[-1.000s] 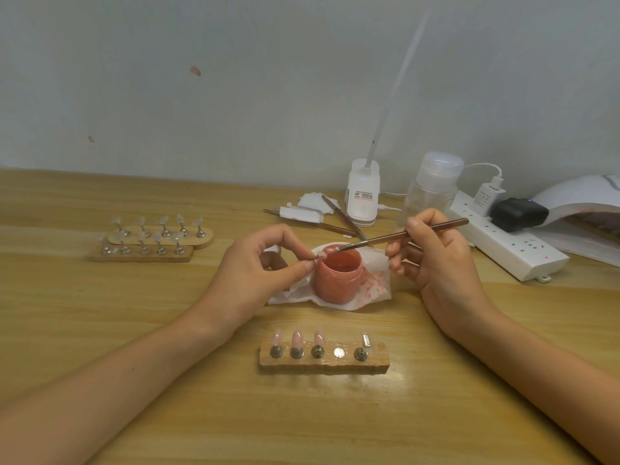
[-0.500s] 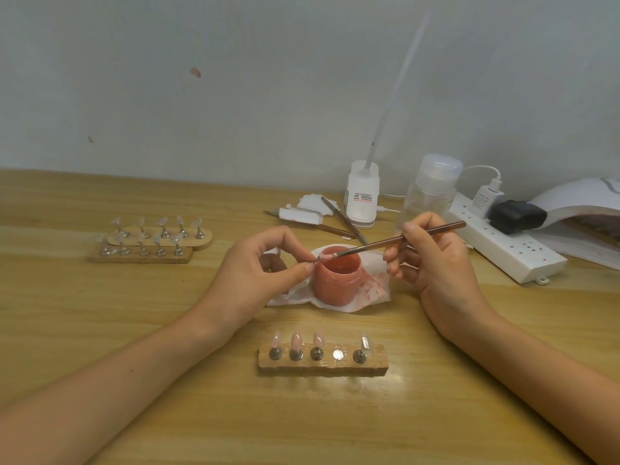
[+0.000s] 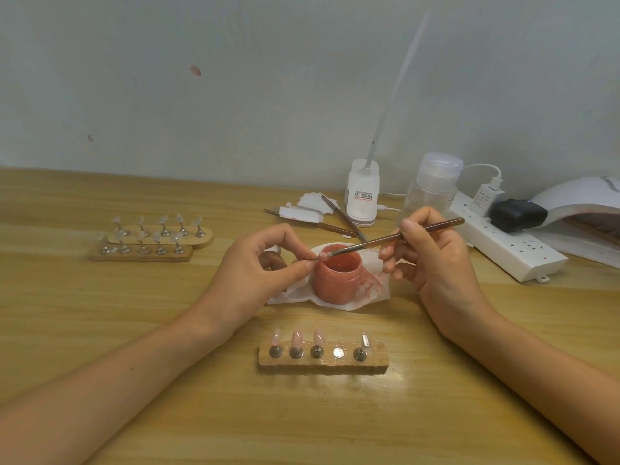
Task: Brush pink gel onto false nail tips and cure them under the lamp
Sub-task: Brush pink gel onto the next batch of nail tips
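Observation:
My left hand [image 3: 255, 270] pinches a small nail tip [image 3: 322, 256] on its holder between thumb and forefinger, just over the left rim of the open pink gel jar [image 3: 337, 276]. My right hand [image 3: 432, 256] grips a thin brown brush [image 3: 396, 237], whose bristle end touches the nail tip. Near me lies a wooden stand [image 3: 323, 359] carrying three pink-coated tips at its left, a bare magnet, and one clear tip at its right. The white curing lamp [image 3: 583, 203] sits at the far right edge.
The jar stands on a pink-stained white wipe [image 3: 372, 290]. Two more wooden stands with clear tips [image 3: 151, 239] lie at the left. Behind the jar are spare brushes [image 3: 339, 219], a white desk lamp base [image 3: 362, 196], a clear pump bottle [image 3: 432, 186] and a white power strip [image 3: 510, 250].
The brush tip has slid a little left along the nail tip, and both hands have edged slightly left. The pinch and the grip stay as they were.

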`<state>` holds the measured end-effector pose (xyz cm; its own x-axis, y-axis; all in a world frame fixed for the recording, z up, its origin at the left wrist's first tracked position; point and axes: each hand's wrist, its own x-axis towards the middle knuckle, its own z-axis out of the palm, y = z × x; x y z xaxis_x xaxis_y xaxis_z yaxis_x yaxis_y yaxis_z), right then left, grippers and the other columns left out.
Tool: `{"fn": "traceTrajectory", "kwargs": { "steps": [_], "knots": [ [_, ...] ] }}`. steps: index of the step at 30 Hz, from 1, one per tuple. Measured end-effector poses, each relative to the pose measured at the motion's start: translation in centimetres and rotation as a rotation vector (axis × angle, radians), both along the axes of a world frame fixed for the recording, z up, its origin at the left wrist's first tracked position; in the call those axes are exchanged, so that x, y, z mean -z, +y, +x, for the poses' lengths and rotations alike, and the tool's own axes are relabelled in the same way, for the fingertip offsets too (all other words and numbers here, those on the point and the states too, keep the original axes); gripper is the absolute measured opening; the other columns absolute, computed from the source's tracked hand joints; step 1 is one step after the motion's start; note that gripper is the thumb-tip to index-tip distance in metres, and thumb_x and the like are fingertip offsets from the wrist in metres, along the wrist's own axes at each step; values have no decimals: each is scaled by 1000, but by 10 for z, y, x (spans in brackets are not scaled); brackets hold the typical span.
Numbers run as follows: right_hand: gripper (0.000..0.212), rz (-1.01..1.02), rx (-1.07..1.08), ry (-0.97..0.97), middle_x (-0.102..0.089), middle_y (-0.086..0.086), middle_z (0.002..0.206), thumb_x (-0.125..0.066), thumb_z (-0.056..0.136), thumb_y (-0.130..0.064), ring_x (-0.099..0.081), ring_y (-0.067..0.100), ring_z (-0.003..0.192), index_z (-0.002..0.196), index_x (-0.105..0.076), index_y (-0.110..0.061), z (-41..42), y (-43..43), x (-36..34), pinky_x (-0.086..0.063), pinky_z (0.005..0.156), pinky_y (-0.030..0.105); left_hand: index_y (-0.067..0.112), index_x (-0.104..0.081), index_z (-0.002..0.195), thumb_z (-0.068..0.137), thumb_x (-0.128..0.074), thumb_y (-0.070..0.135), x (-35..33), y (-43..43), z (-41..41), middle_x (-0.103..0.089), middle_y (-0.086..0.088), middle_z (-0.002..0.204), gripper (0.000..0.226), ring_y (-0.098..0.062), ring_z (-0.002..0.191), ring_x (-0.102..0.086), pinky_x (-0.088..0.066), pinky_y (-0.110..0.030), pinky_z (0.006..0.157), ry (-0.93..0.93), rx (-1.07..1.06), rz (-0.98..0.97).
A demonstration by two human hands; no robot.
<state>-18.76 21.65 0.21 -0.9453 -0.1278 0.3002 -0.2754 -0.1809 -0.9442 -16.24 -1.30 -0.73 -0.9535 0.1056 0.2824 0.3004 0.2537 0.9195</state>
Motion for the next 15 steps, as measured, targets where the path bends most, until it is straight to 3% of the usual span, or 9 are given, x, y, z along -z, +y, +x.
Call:
{"fn": "traceTrajectory", "kwargs": {
  "steps": [3, 8, 12, 15],
  "knots": [
    [15, -19, 66, -36, -66, 4, 64, -51, 98, -18, -60, 12, 54, 85, -48, -13, -2, 1, 2, -50, 49, 20, 21, -68, 78, 83, -76, 14, 0, 0, 0, -69, -13, 85, 12, -9, 60, -57, -48, -24, 58, -1, -1, -3],
    [18, -29, 13, 9, -67, 4, 66, -55, 89, -29, -62, 13, 56, 87, -48, -12, 1, 0, -1, -49, 49, 20, 23, -68, 79, 81, -76, 19, 1, 0, -1, -70, -10, 84, 9, -12, 62, -56, -48, -27, 59, -2, 0, -11],
    [15, 1, 87, -27, -66, 2, 63, -50, 99, -19, -60, 12, 56, 85, -48, -14, -2, 2, 2, -49, 49, 20, 24, -69, 79, 80, -76, 21, 2, -1, 0, -70, -9, 84, 8, -13, 64, -56, -48, -27, 60, -3, -2, -12],
    [16, -36, 61, -7, -67, 3, 65, -54, 94, -26, -61, 13, 56, 85, -48, -13, -1, 2, 1, -49, 49, 20, 24, -69, 78, 81, -76, 20, 2, -1, -1, -70, -9, 82, 9, -16, 64, -56, -47, -29, 61, -5, 0, -13]
  ]
}}
